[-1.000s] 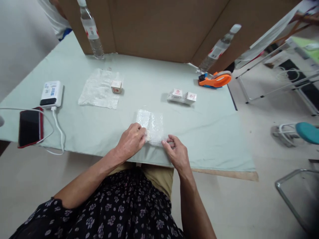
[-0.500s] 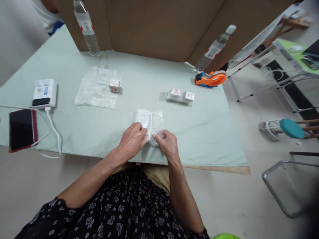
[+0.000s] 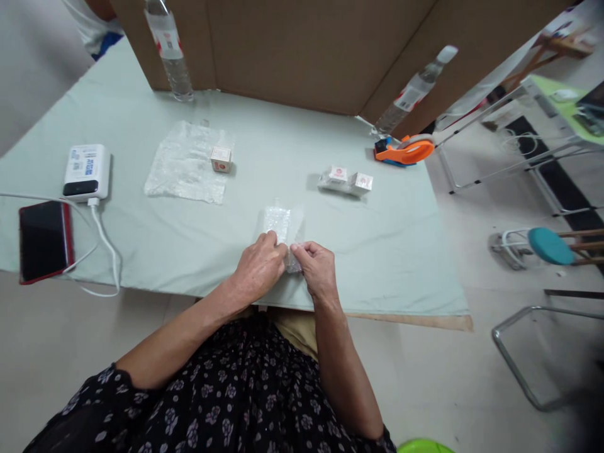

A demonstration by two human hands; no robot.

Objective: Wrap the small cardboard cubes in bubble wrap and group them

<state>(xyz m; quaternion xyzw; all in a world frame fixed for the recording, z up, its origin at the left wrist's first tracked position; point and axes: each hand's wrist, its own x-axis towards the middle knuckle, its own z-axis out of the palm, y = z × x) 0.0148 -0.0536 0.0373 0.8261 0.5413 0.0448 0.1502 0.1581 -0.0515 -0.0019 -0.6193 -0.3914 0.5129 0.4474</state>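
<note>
Near the table's front edge, a piece of clear bubble wrap (image 3: 277,218) lies between my hands. My left hand (image 3: 262,263) is closed on its left part, knuckles up, and hides what is underneath. With thumb and fingers pinched, my right hand (image 3: 315,263) grips the wrap's right edge, which stands partly raised. Beyond my left hand, a small white box with red print (image 3: 221,160) rests at the edge of a flat bubble wrap sheet (image 3: 182,167). Two more small boxes (image 3: 338,174) sit wrapped in clear film to the right.
An orange tape dispenser (image 3: 406,151) and a tilted water bottle (image 3: 410,93) are at the back right. Another bottle (image 3: 172,56) stands before the cardboard panel (image 3: 302,50). A white power bank (image 3: 87,171), its cable, and a phone (image 3: 44,242) lie at left.
My right hand has lifted and folded the right side of the bubble wrap leftward, so the piece looks narrower. My left hand keeps its hold. The view has shifted slightly.
</note>
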